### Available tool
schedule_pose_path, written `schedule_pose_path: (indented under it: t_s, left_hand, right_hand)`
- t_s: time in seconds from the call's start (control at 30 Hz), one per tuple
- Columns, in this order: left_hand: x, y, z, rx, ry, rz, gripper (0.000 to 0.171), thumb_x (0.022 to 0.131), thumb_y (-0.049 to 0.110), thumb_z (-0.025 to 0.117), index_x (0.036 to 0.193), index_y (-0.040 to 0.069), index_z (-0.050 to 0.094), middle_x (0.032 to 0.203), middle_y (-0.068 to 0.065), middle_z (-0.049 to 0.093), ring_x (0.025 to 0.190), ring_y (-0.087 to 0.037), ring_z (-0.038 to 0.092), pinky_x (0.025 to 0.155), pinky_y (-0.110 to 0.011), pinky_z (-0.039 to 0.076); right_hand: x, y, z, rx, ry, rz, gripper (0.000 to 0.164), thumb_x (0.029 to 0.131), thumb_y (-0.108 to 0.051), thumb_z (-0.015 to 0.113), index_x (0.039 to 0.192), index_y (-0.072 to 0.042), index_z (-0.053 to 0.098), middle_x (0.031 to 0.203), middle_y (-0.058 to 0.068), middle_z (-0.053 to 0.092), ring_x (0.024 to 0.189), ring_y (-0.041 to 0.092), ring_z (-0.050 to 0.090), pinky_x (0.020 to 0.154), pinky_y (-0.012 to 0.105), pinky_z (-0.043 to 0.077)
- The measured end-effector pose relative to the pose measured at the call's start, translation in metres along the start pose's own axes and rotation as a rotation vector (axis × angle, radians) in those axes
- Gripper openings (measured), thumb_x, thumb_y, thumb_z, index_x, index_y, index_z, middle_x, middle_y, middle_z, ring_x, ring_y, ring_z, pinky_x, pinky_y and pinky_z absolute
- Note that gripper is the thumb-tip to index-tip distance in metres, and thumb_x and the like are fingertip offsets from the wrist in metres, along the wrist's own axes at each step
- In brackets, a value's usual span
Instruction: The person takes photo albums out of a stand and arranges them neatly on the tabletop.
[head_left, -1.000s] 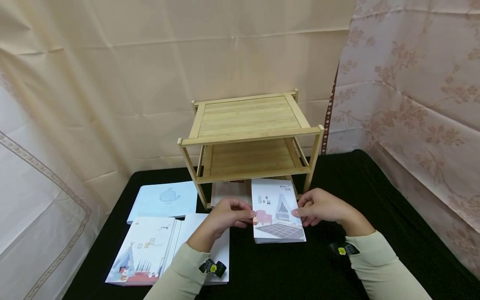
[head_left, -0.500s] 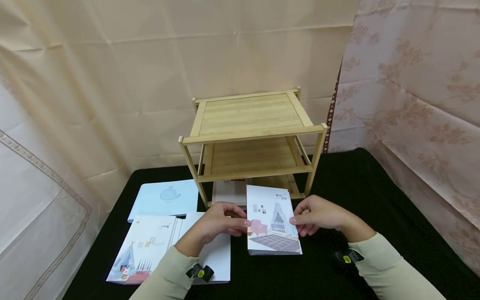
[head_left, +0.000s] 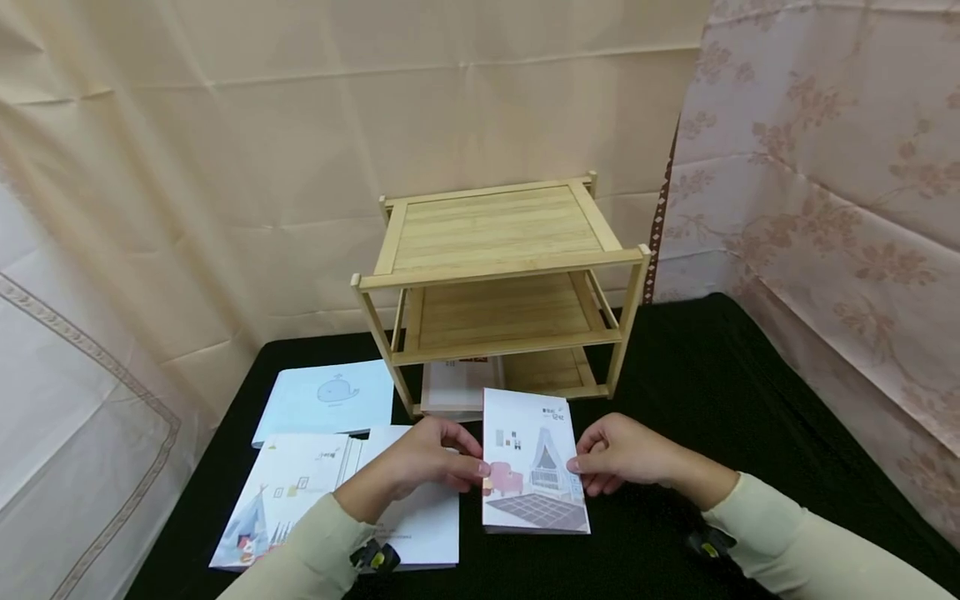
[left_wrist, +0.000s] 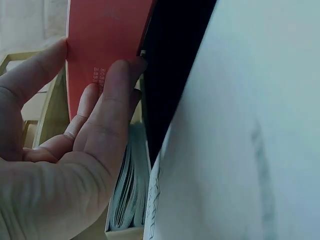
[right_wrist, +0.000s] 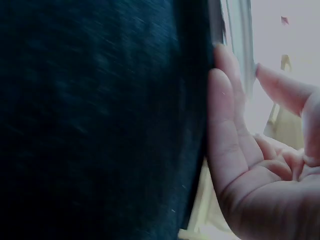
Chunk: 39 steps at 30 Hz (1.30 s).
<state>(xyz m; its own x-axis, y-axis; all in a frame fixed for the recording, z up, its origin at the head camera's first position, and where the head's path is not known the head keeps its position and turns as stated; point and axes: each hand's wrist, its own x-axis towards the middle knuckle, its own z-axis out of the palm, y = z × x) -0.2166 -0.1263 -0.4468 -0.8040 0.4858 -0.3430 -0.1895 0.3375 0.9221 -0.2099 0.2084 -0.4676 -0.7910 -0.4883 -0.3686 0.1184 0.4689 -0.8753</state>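
A white book (head_left: 525,433) with a tent, a pink armchair and a checked rug drawn on its cover is in front of the wooden rack. My left hand (head_left: 435,462) pinches its left edge and my right hand (head_left: 630,457) pinches its right edge, thumbs toward the cover. In the left wrist view, thumb and fingers of the left hand (left_wrist: 75,135) are on either side of the book's red spine (left_wrist: 105,45). The right wrist view has the right hand (right_wrist: 260,150) at the book's edge, its fingers beside the dark cloth.
A three-tier wooden rack (head_left: 502,229) stands at the back, with another book (head_left: 461,385) on its bottom shelf. At left lie a light-blue book (head_left: 322,400) with a whale and a white book (head_left: 277,492) with a printed tent, beside a plain white cover (head_left: 420,521). Black cloth (head_left: 712,375) covers the table.
Both hands have drawn the tent book away from the rack, toward the person and slightly left. More of the bottom shelf now shows.
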Motion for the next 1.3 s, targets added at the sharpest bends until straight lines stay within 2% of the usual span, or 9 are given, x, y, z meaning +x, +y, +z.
schedule_pose_path:
  t_s: [0.13,0.37,0.67,0.97,1.3]
  left_hand:
    - [-0.004,0.001,-0.001,0.034,-0.003,-0.006,0.029,0.082,0.012,0.087,0.100,-0.003,0.070,0.099,-0.016,0.070,0.081,-0.023,0.076,0.075,-0.041,0.066]
    - [-0.008,0.002,-0.001,0.036,-0.030,-0.039,0.023,0.083,0.009,0.085,0.097,-0.003,0.071,0.093,-0.013,0.072,0.078,-0.022,0.075,0.075,-0.041,0.066]
    - [-0.017,0.001,0.005,0.075,-0.048,-0.060,0.020,0.082,0.006,0.085,0.094,-0.002,0.071,0.086,-0.011,0.074,0.072,-0.019,0.074,0.071,-0.040,0.066]
    - [-0.019,-0.002,0.006,0.115,-0.024,-0.069,0.019,0.080,0.004,0.086,0.091,-0.002,0.072,0.083,-0.010,0.074,0.071,-0.018,0.074,0.070,-0.037,0.065]
    - [-0.020,-0.004,0.003,0.173,0.018,-0.089,0.021,0.078,0.006,0.087,0.090,-0.001,0.071,0.084,-0.010,0.074,0.071,-0.018,0.075,0.069,-0.036,0.065]
  right_hand:
    - [-0.001,0.002,0.009,0.005,0.011,-0.005,0.030,0.092,-0.031,0.077,0.103,-0.004,0.071,0.083,0.010,0.077,0.076,0.025,0.076,0.068,0.038,0.065]
    - [-0.004,0.000,0.019,0.008,0.032,0.010,0.027,0.092,-0.029,0.077,0.102,-0.004,0.072,0.082,0.010,0.077,0.074,0.023,0.076,0.067,0.037,0.064]
    - [-0.013,-0.008,0.027,-0.054,0.031,0.051,0.020,0.091,-0.026,0.077,0.100,-0.008,0.074,0.079,0.008,0.076,0.071,0.022,0.075,0.065,0.035,0.064]
    - [-0.011,-0.006,0.034,-0.094,0.060,0.065,0.018,0.089,-0.027,0.079,0.098,-0.011,0.076,0.077,0.007,0.076,0.068,0.021,0.075,0.061,0.034,0.063]
    - [-0.003,-0.014,0.043,-0.225,0.102,0.080,0.014,0.089,-0.029,0.079,0.087,-0.016,0.075,0.073,0.003,0.074,0.063,0.017,0.072,0.057,0.031,0.061]
